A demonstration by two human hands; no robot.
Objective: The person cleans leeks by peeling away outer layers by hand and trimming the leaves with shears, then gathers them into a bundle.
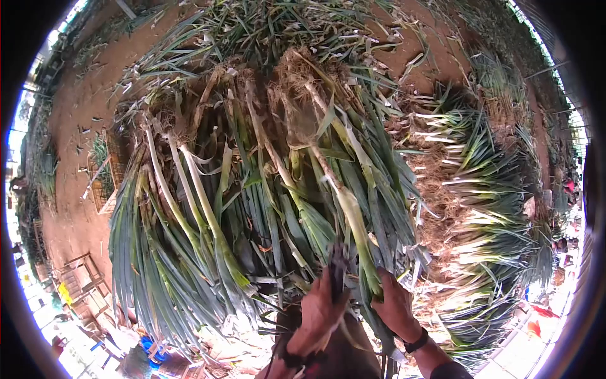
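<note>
My right hand (395,304) is closed around the green leaves of a leek (348,211), whose pale stem and muddy roots point away from me. Beside it, my left hand (320,312) is wrapped round a dark, narrow tool (339,264) that sticks up from the fist, close to the leek's leaves; its exact kind is blurred. Both hands are low in the view, near my legs. Just beyond them lies a wide heap of untrimmed leeks (252,189), roots on the far side and leaves toward me.
To the right runs a long row of leeks (486,208), white ends facing the heap. Cut leaves (271,28) litter the ground at the back. On the left are a yellow crate (104,170) and a wooden frame (82,281) on brown soil (76,183).
</note>
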